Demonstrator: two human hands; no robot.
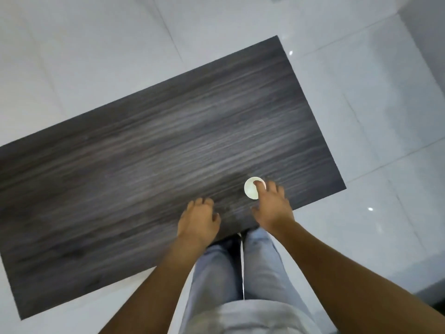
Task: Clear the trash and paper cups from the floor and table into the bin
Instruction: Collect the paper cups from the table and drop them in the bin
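The cup stands upright on the table, mouth up toward you, so its long axis runs straight at the camera and you see only the round white rim and the inside. It sits near the table's near edge, toward the right end, well in from the right corner.

Your right hand is over the cup from the near right side. One finger dips across the rim into the mouth, the other fingers spread along the cup's right side and the thumb points left, apart from the cup. Whether the hand truly grips the cup you cannot tell from this view; the picture is blurred there.

Your left hand hovers to the left of the cup, apart from it, over the near edge of the table. Its fingers are loosely curled and hold nothing.

The table is a dark, grey-brown wood-grain rectangle, its long side running from near left to far right. Around it lies a floor of pale glossy tiles. Below the hands you see your legs in light jeans.
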